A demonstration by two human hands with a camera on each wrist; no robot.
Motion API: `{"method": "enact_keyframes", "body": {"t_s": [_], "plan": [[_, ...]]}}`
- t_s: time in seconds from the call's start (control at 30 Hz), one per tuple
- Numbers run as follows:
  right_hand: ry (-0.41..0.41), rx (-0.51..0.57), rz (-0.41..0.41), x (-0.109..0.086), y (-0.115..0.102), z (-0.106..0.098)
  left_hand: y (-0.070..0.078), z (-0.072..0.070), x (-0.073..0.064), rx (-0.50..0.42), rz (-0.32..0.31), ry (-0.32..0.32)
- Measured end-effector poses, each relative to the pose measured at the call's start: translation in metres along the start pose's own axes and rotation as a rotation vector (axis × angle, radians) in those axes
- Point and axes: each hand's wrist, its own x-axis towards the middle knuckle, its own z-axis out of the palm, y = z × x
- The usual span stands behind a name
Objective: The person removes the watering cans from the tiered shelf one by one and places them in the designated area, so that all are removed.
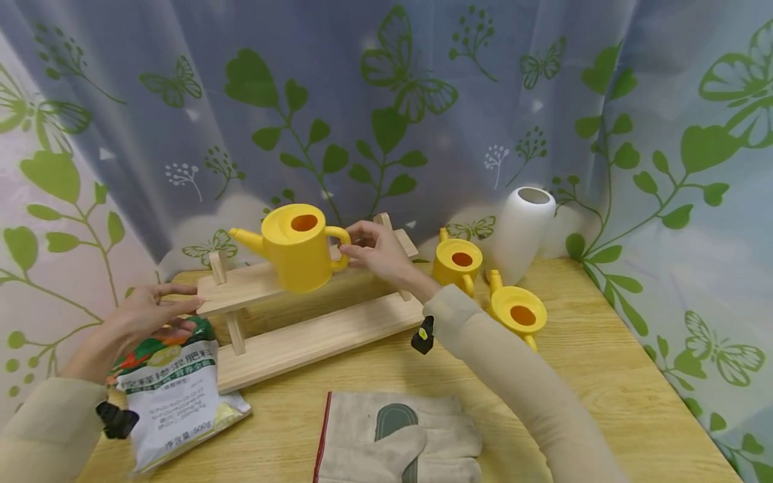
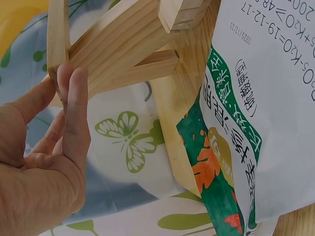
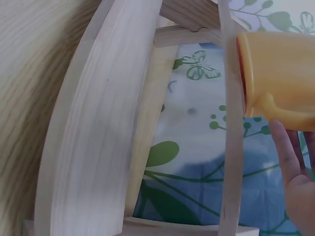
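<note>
A yellow watering can [image 1: 296, 251], its spout pointing left, is at the upper board of a two-tier wooden plant stand [image 1: 241, 285]. My right hand [image 1: 380, 249] holds the can by its handle at the right side. In the right wrist view, the can's body [image 3: 280, 73] is right at the upper board's edge, with fingers [image 3: 285, 142] at the handle. My left hand [image 1: 141, 312] pinches the left end of the upper board. The left wrist view shows the left hand's fingers [image 2: 76, 98] around the board's end, above a fertilizer bag [image 2: 236, 128].
Two more yellow watering cans [image 1: 457, 260] stand at the right, beside a white vase [image 1: 524, 235]. A pair of work gloves [image 1: 395, 436] lies at the table's front. Behind the stand hangs a curtain [image 1: 338, 80] printed with leaves and butterflies.
</note>
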Motion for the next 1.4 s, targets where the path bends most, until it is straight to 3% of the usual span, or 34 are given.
{"method": "enact_keyframes", "body": {"t_s": [0.3, 0.7, 0.93, 1.13, 1.4], "plan": [[0.093, 0.072, -0.080, -0.026, -0.015, -0.032, 0.000, -0.004, -0.004, -0.001, 0.004, -0.008], [0.221, 0.060, -0.136, -0.084, -0.031, -0.100, 0.000, -0.002, -0.006, 0.001, 0.009, -0.006], [0.291, 0.145, -0.210, -0.133, -0.037, -0.141, -0.001, -0.001, -0.004, 0.003, 0.013, -0.007], [0.353, 0.134, -0.277, -0.182, -0.041, -0.177, 0.003, 0.000, -0.002, -0.003, 0.018, -0.001], [0.502, 0.208, -0.309, -0.241, -0.035, -0.219, 0.005, -0.001, -0.002, -0.004, -0.002, -0.004]]}}
